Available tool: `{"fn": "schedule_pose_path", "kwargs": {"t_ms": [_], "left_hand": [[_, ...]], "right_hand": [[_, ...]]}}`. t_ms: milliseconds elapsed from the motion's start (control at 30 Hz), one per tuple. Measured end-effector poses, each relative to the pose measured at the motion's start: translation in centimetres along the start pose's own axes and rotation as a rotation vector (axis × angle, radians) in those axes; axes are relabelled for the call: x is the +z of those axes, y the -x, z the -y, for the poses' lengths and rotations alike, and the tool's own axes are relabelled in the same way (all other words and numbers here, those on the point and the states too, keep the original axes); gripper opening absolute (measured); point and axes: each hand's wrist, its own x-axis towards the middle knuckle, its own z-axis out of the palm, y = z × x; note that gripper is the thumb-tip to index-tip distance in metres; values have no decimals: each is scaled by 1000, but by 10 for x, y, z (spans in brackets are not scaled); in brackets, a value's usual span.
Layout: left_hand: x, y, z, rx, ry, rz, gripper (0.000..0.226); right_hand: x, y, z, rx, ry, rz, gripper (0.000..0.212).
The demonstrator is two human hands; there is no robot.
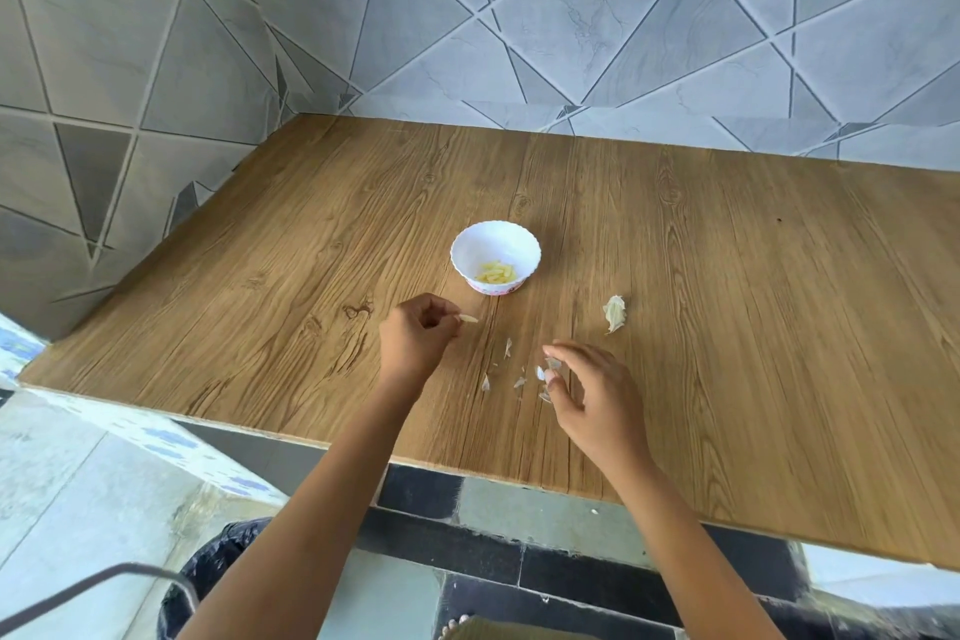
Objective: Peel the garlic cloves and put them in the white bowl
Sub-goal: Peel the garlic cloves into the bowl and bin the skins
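- White bowl sits mid-counter, with peeled yellowish cloves inside.
- Left hand, near the bowl's front, has its grip pinched on a peeled clove.
- Right hand pinches a skin scrap over scattered peelings.
- Unpeeled garlic lies on the counter, right of the bowl.
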Motion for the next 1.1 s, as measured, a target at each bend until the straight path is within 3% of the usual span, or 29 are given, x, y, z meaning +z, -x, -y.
{"fn": "schedule_pose_path", "kwargs": {"t_ms": [100,267,433,533,700,867,933,1100], "left_hand": [[0,-13,5,6,-99,-83,13],[-2,-21,13,74,-298,-65,7],[-4,-11,10,192,-434,-64,15],[2,8,4,288,-570,62,20],[22,31,1,257,-804,233,29],[50,48,-13,292,-651,337,31],[52,43,-19,293,-605,273,35],[54,22,-25,244,-809,239,43]], "right_hand": [[-2,8,-4,17,38,0,30],[-1,20,-15,67,128,-10,35],[3,26,-24,65,115,32,38],[3,26,-27,88,50,18,37],[-4,28,-29,155,-83,1,37],[-13,35,-38,154,-60,-34,39],[-17,37,-39,158,-71,-42,40],[-18,38,-39,124,-51,-45,38]]}}
